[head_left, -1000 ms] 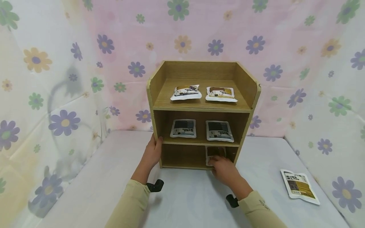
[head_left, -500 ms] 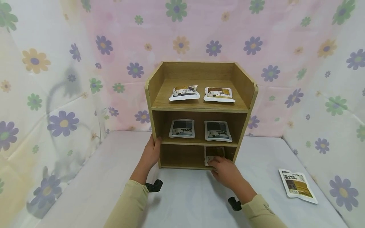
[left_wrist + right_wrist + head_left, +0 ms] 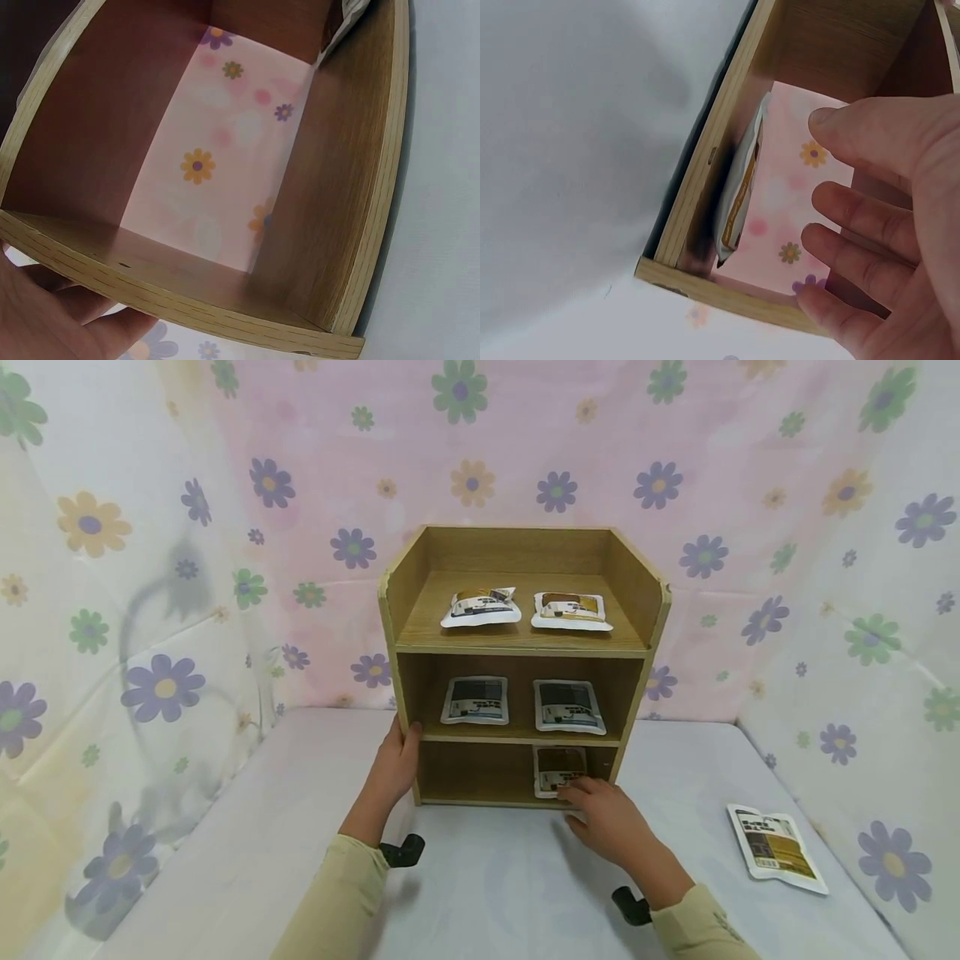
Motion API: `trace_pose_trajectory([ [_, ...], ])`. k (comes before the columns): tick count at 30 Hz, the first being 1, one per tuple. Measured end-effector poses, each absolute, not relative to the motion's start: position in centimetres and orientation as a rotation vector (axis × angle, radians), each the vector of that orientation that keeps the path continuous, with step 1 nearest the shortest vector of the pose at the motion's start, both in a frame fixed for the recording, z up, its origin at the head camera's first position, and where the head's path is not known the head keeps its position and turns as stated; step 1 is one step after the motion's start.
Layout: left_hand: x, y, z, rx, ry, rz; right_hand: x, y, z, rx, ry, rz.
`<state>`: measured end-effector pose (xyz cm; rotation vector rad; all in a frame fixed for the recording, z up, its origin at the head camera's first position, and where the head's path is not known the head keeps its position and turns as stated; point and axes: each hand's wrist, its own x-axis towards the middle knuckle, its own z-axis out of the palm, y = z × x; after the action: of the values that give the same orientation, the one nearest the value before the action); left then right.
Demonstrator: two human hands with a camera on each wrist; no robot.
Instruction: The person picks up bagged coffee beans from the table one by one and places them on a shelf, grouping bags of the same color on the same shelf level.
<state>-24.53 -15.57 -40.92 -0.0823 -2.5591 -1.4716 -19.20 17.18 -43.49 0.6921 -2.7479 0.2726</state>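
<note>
A small three-level wooden shelf (image 3: 517,651) stands on the white-covered table. My left hand (image 3: 395,764) grips its left side panel, thumb at the front edge and fingers along the outside; the left wrist view shows those fingers (image 3: 124,330) against the panel. At the right of the bottom compartment lies a white-edged brown pouch (image 3: 558,768). My right hand (image 3: 609,822) is just in front of it, its fingertips overlapping the pouch's lower corner. From the right wrist, the loosely bent fingers of this hand (image 3: 937,187) appear apart from the pouch (image 3: 742,187), holding nothing.
Two pouches, left (image 3: 481,608) and right (image 3: 572,612), lie on the top level. On the middle level are two dark-labelled pouches (image 3: 476,700) (image 3: 568,707). Another brown-and-white pouch (image 3: 777,850) lies on the table at the right. Flowered cloth (image 3: 480,443) hangs behind.
My right hand has drawn back slightly right and toward me from the bottom pouch, leaving more of it visible. The left hand keeps its grip on the shelf.
</note>
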Motion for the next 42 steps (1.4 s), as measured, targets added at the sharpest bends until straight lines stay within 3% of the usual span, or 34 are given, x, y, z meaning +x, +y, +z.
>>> trace_pose_trajectory([
  [42,-24.6,-15.6,-40.9,-0.083,-2.57,-1.482,-16.6,24.9,-44.0,0.484,-2.901,0.23],
])
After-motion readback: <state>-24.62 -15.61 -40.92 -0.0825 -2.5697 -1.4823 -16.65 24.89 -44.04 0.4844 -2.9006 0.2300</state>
